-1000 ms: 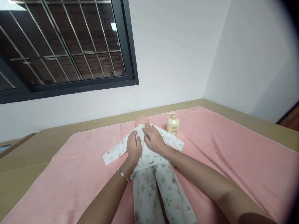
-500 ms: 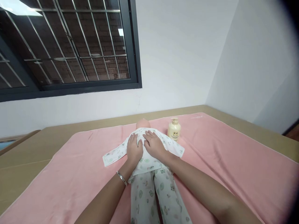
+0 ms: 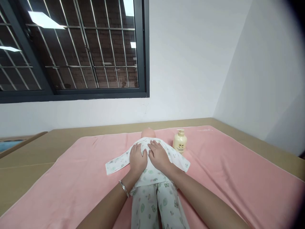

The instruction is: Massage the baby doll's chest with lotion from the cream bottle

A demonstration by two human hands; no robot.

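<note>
A baby doll (image 3: 148,133) lies stretched out on a pink blanket (image 3: 90,190), its head toward the wall. It is dressed in a white printed top (image 3: 152,176) and matching trousers (image 3: 145,203), with the sleeves spread to both sides. My left hand (image 3: 138,159) rests flat on the left of the doll's upper body, fingers extended. On the right side of the same top lies my right hand (image 3: 159,156), also flat with its fingers stretched out. The thumbs point toward each other, slightly apart. Most of the doll's face is out of sight.
A cream pump bottle (image 3: 180,142) stands on the blanket just beyond the doll's right-hand sleeve. The blanket covers a tan padded surface (image 3: 28,159) that meets a white wall (image 3: 186,63). A barred window (image 3: 95,51) is at the upper left.
The camera view has tilted upward a little, so the scene sits lower. Both hands keep their places on the doll's top, and the bottle stays where it was.
</note>
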